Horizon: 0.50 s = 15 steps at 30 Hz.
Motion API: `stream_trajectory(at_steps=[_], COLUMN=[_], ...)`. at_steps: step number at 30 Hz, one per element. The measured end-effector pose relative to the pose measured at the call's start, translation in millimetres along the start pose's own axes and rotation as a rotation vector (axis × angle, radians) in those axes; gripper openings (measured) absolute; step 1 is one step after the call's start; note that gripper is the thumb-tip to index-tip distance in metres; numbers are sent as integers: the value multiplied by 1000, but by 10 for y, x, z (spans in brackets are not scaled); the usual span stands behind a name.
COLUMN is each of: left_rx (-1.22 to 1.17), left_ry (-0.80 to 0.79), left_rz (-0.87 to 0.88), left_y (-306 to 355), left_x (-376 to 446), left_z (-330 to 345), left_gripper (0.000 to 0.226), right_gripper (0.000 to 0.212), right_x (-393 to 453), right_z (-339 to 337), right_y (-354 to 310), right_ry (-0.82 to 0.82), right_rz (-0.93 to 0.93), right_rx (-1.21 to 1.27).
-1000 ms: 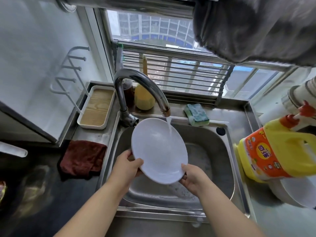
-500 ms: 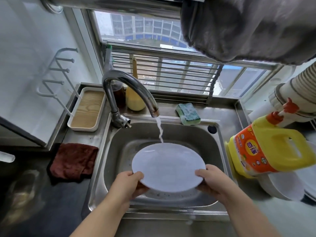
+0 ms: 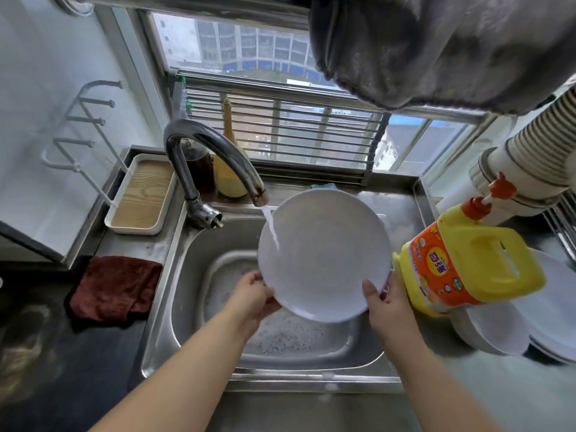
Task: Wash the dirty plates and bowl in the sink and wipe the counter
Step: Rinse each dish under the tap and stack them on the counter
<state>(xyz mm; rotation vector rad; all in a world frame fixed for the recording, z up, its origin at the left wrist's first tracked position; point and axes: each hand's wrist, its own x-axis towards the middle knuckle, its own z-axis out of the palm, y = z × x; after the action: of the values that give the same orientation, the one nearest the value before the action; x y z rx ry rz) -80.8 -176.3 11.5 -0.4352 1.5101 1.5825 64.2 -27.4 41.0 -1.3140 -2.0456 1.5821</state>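
A white plate is tilted up over the steel sink, its face toward me. Water from the curved faucet runs down the plate's left side. My left hand grips the plate's lower left rim. My right hand grips the lower right rim, thumb on the face. A white bowl and stacked white plates sit on the counter to the right. Suds lie on the sink floor.
A yellow detergent jug stands right beside the sink. A dark red cloth lies on the left counter. Behind it sits a white tray. Bottles stand behind the faucet. A grey cloth hangs overhead.
The plate went from lying flat low over the sink to tilted upright and raised, shifted right under the stream. Both hands kept their hold on its rim.
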Motion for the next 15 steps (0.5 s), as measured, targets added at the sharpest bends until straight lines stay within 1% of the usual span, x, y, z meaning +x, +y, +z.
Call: stream_trajectory(at_steps=[1, 4, 7, 11, 13, 15], left_rx=[0, 60, 155, 275, 346, 408], left_ry=[22, 95, 177, 240, 256, 293], left_rz=[61, 257, 444, 639, 695, 713], left_y=[38, 178, 293, 388, 415, 416], left_x=[19, -36, -160, -415, -550, -652], left_z=[-13, -131, -284, -407, -458, -510], left_gripper=[38, 31, 30, 24, 20, 19], right_gripper=[29, 30, 35, 31, 30, 29], right_x=[40, 186, 318, 332, 310, 264], right_z=[51, 256, 505, 843, 983, 1085], right_y=[25, 103, 164, 160, 163, 163], right_ry=[-20, -104, -174, -306, -354, -388], right_rz=[48, 179, 306, 477, 529, 572], right_rx=[113, 465, 676, 773, 775, 748])
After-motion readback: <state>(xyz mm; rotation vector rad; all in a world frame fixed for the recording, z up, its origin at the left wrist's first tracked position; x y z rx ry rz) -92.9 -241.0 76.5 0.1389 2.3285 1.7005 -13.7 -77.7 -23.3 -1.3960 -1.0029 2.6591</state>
